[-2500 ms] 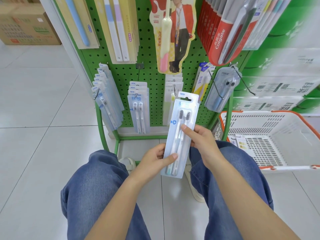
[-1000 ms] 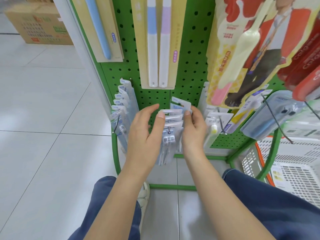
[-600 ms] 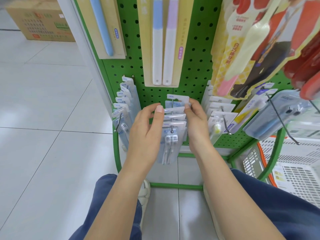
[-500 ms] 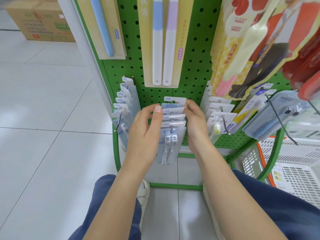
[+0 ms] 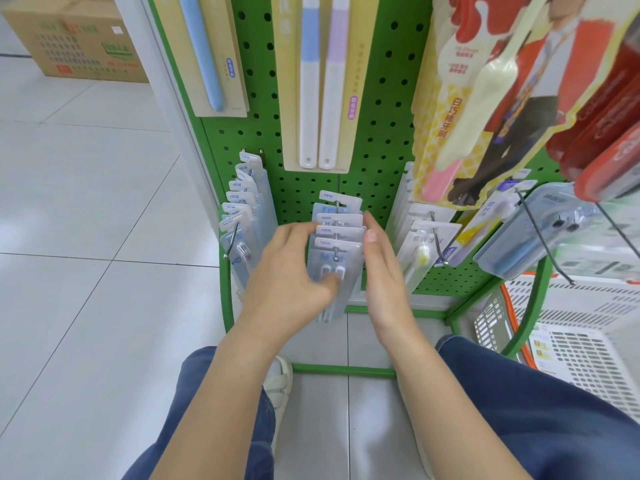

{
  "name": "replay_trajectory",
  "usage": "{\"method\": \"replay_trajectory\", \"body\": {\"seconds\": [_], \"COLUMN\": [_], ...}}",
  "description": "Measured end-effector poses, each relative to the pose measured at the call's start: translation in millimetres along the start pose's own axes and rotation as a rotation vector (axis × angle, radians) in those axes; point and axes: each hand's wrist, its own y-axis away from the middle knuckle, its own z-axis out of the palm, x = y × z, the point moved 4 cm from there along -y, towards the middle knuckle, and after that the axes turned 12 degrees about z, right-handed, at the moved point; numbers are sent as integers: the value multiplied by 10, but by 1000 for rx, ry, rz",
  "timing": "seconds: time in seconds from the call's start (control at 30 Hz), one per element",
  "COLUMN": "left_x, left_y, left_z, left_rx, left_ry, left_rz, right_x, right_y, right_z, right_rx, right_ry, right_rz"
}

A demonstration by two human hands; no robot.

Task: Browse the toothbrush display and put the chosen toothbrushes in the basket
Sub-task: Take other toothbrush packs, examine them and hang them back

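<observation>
While both hands work the middle hook, this looks like browsing, nothing chosen yet. Left of them, a row of blister packs fans out, clear and glossy. The left hand pinches the front toothbrush pack, thumb on its flat plastic face; the right hand lies straight-fingered along its edge. Next, I judge, slide it off the wire. At far right, the white slotted basket waits.

My arms are bare, with no sleeves. I wear blue jeans. My shoe is white with laces.
</observation>
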Motion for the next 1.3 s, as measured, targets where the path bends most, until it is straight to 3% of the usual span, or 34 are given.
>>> {"method": "replay_trajectory", "body": {"seconds": [0.2, 0.5, 0.8, 1.0, 1.13, 1.23, 1.3], "left_x": [-78, -254, -261, -221, -192, -114, 2], "left_y": [-109, -343, -411, -302, -52, 194, 267], "left_z": [185, 380, 413, 375, 287, 399, 541], "left_rx": [98, 404, 462, 297, -71, -408, -477], "left_ry": [34, 188, 218, 82, -496, -520, -457], "left_rz": [106, 36, -27, -98, -192, -228, -178], "right_x": [32, -137, 145, -7, -190, -313, -345], "right_y": [-114, -326, 399, 710, 768, 723, 618], "right_z": [81, 93, -25, -528, -987, -1310, -1438], "right_rx": [-20, 4, -101, -24, 44, 153, 186], "right_ry": [84, 126, 375, 418, 480, 498, 558], "right_rz": [-58, 26, -54, -169, -186, -207, -193]}}
